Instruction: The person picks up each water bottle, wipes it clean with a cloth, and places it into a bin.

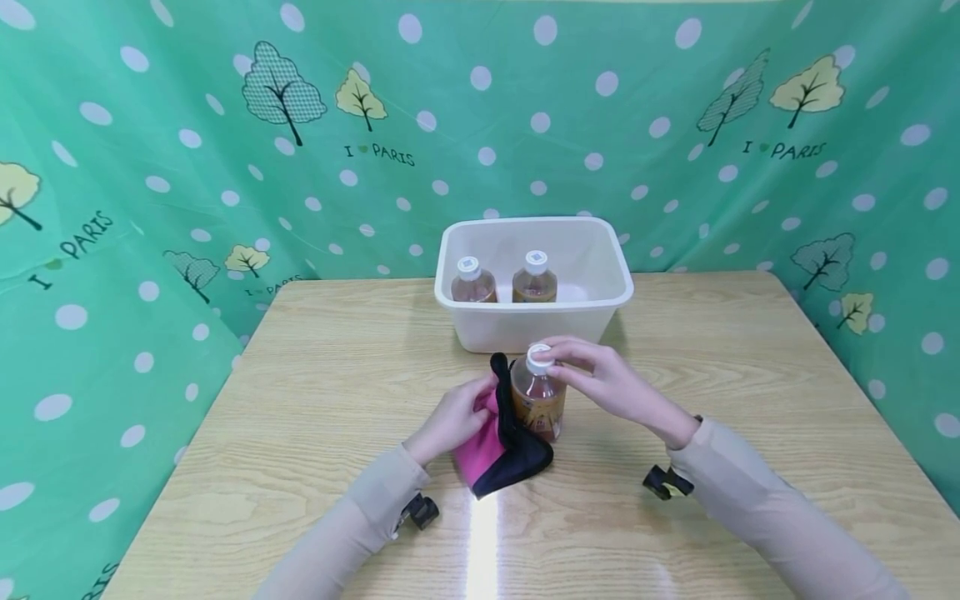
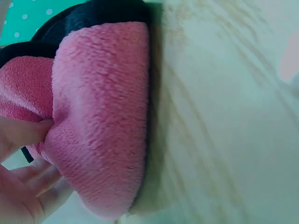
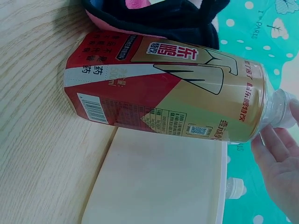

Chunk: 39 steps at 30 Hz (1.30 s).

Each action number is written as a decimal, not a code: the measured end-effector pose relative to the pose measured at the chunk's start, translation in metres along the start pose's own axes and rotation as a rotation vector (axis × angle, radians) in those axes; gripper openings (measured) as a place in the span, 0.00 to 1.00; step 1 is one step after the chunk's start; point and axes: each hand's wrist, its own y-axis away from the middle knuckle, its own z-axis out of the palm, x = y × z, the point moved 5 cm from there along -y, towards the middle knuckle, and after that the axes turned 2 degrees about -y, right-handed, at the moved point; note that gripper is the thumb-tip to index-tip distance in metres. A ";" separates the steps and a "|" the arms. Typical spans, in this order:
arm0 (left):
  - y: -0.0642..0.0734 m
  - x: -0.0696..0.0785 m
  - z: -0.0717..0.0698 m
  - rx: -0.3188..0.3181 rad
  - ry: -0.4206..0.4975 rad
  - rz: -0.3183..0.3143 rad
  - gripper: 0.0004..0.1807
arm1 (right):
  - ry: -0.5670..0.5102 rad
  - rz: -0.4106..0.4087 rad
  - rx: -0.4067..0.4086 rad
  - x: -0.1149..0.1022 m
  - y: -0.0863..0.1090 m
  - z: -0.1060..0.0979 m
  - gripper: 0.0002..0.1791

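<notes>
A plastic drink bottle [image 1: 537,404] with a red and gold label stands upright on the table, in front of a white bin. My right hand [image 1: 592,375] grips its white cap [image 3: 283,108] from above, thumb and fingers around it. Left of the bottle, my left hand [image 1: 456,417] pinches a pink fleecy cloth [image 2: 100,116] with black trim [image 1: 517,462]. The cloth is bunched, and its black edge lies against or very near the bottle's side. In the left wrist view the thumb presses into the pink folds, while the other fingers are partly behind them.
The white bin [image 1: 536,312] stands at the table's back edge, holding two more capped bottles, a left one [image 1: 472,287] and a right one [image 1: 535,285]. A green dotted curtain [image 1: 480,125] hangs behind and beside the wooden table [image 1: 337,358].
</notes>
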 end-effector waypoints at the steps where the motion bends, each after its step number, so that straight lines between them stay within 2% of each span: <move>1: 0.000 0.001 -0.002 0.009 0.004 0.003 0.20 | 0.001 0.000 -0.002 0.000 0.000 0.000 0.13; 11: 0.000 0.023 -0.025 0.085 0.058 0.049 0.16 | 0.007 -0.003 -0.004 0.000 0.000 0.000 0.13; 17: 0.000 0.029 -0.031 0.104 0.052 0.081 0.15 | -0.015 -0.003 -0.004 0.001 0.000 0.001 0.13; 25: -0.001 0.027 -0.028 0.097 0.082 0.068 0.16 | -0.021 -0.022 0.001 0.001 0.000 0.001 0.13; 31: -0.001 0.023 -0.022 0.091 0.062 0.063 0.17 | -0.022 -0.019 0.004 0.001 0.001 0.001 0.13; 39: -0.001 0.008 -0.007 0.029 0.018 0.031 0.18 | -0.033 -0.025 0.006 0.002 0.000 0.001 0.13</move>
